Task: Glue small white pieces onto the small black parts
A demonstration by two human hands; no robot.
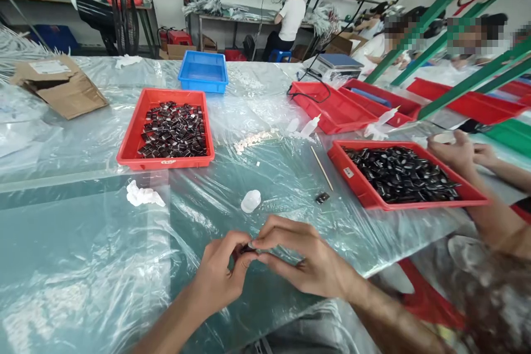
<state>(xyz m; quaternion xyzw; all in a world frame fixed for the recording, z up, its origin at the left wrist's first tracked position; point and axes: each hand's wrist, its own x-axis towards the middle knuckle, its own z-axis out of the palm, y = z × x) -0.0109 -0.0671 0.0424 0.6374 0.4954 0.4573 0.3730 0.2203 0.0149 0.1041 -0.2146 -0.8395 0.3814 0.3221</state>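
Between the fingertips of my left hand [222, 271] is a small dark piece [248, 248], mostly hidden by the fingers. The thumb and forefinger of my right hand [305, 254] pinch at the same piece from the other side, so both hands meet over it. Just beyond them lies a small white round dish [251, 201]. One loose black piece [322, 198] rests on the table to the right, near a thin wooden stick [322, 168]. Scattered small pale bits [255, 140] lie farther back.
A red tray [166, 164] of dark pieces stands back left, another red tray [415, 206] of black pieces at right. A blue bin [203, 86], crumpled white tissue [143, 194], white squeeze bottle [310, 126] and cardboard box [68, 88] are around. A co-worker's hands [454, 152] are at far right.
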